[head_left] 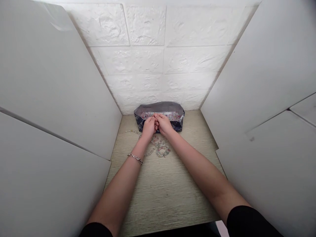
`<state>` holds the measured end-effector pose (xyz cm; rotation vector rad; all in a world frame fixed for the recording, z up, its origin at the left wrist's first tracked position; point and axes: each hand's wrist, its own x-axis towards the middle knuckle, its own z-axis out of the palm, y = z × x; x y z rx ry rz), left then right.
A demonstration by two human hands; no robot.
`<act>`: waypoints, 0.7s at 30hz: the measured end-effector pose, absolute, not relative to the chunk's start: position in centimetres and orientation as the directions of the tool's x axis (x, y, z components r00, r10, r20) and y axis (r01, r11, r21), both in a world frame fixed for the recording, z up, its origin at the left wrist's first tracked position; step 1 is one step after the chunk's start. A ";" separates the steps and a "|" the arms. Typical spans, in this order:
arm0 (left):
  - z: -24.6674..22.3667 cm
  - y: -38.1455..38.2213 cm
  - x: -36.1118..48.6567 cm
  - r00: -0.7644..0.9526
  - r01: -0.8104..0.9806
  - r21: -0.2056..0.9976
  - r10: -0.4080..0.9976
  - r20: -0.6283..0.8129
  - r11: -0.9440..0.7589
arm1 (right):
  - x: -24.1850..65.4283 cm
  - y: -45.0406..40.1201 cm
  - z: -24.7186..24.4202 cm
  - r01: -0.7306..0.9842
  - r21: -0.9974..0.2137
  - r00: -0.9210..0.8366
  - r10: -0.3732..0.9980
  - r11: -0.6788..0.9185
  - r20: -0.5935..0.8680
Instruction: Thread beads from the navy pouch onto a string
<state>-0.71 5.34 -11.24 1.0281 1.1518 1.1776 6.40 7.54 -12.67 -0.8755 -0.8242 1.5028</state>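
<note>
My left hand (149,127) and my right hand (163,123) meet at the fingertips, just above the front edge of an open dark bag (176,126). Both sets of fingers are closed in a pinch; whatever lies between them is too small to make out. Loose small beads (172,115), clear, pink and red, cover the inside of the bag. Below my hands, a string of pale beads (163,151) lies in loops on the table, and part of it runs out to the left behind my left wrist.
The wooden table (168,191) is narrow, with a white panel (61,82) on the left and another white panel (259,85) on the right. A white brick-patterned wall (148,59) closes off the back, right behind the bag. A chain bracelet (135,159) circles my left wrist.
</note>
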 end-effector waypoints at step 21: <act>-11.8 4.7 0.1 -0.138 0.392 0.916 0.979 0.149 -0.084 | 6.1 7.9 -13.0 -0.155 -0.974 0.140 0.980 0.164 0.143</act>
